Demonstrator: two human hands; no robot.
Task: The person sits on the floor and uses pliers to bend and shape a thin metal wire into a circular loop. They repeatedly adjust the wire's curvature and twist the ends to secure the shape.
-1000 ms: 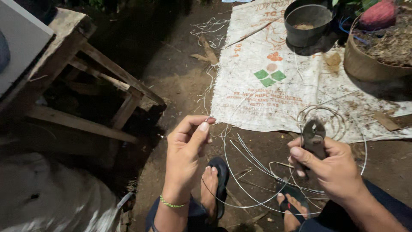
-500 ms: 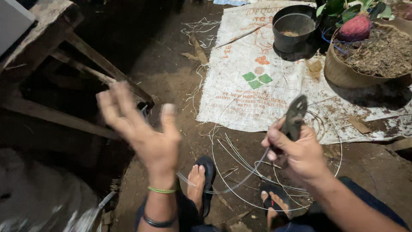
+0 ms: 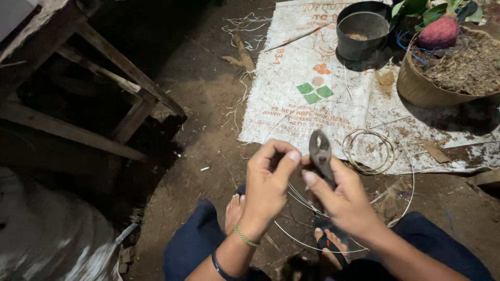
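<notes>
Now the big loose loops of thin grey wire [image 3: 364, 248] lie on the dirt floor just beyond my feet. My right hand [image 3: 344, 200] grips the dark metal pliers [image 3: 320, 153], nose pointing far, while my left hand [image 3: 268, 179] pinches beside them.

The right hand [image 3: 346, 200] holds dark pliers [image 3: 320, 153] upright, and the left hand [image 3: 268, 179] pinches its fingertips just beside the pliers' head, above loose loops of thin wire [image 3: 338, 244] on the dirt floor. Behind lie a white woven sack [image 3: 312, 62], a small wire coil [image 3: 369, 151], a black pot [image 3: 363, 30] and a brown planter [image 3: 422, 88].
</notes>
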